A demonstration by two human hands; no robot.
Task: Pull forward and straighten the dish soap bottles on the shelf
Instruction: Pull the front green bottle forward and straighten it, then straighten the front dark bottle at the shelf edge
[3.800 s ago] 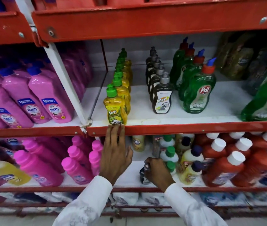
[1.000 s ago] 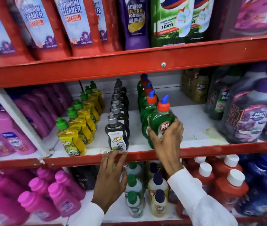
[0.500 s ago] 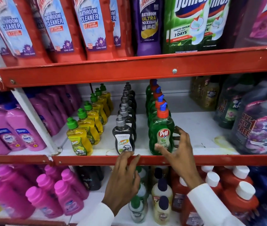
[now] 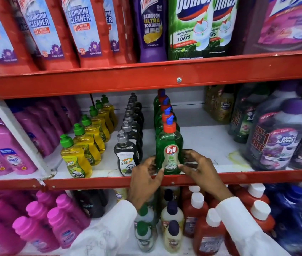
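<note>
Three rows of dish soap bottles run back along the middle shelf (image 4: 211,145): yellow ones with green caps (image 4: 75,159), black ones with grey caps (image 4: 126,157), and green Pril ones with red caps. The front green Pril bottle (image 4: 169,143) stands upright at the shelf's red front edge. My left hand (image 4: 145,177) grips its lower left side and my right hand (image 4: 201,169) grips its lower right side, fingertips on the label. The bottles behind it are partly hidden.
Pink bottles (image 4: 8,157) fill the bay to the left, behind a white upright. Large purple Max Kleen bottles (image 4: 277,141) stand at the right. Bathroom cleaners sit on the shelf above. The shelf below holds small bottles and red bottles with white caps (image 4: 209,230).
My left hand moved from the shelf edge under the black bottle to the green Pril bottle's left side. The right hand stays on its right side. The camera view has risen.
</note>
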